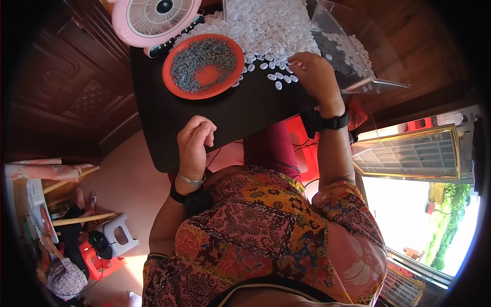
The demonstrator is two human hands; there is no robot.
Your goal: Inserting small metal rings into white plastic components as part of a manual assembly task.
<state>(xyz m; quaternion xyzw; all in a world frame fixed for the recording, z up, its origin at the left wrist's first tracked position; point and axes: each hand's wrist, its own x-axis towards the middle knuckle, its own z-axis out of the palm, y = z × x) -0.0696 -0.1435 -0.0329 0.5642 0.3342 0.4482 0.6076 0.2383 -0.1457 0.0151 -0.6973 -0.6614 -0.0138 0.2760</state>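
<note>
My left hand hovers over the near left edge of the black table, fingers curled in and thumb against them; whatever it may hold is hidden. Farther right, my right hand reaches to the front of a pile of small white oval plastic pieces. Its fingertips are pinched together, and I cannot make out what is between them. Several loose white pieces lie just left of those fingers. An orange plate beyond my left hand carries many small grey screw-like metal pieces.
A pink fan stands at the far left of the table. Right of the pile, a clear plastic bin holds more white pieces. At lower left are a grey stool, a red stool and another person in a patterned hat.
</note>
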